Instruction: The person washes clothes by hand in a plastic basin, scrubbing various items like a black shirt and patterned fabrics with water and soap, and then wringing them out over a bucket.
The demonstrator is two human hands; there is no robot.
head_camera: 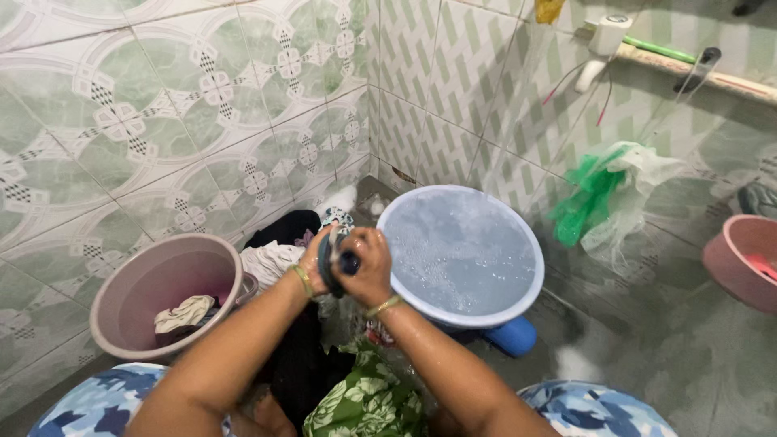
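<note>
Tiled corner: left hand [317,260] and right hand [368,267], both fisted, wring a dark cloth [332,257].

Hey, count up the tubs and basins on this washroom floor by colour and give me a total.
Pale pink or mauve tub, with clothes in it, beside the left hand: 1
Light blue basin of soapy water, next to the right hand: 1
Pink basin at the right edge, partly out of view: 1
Total: 3
</note>
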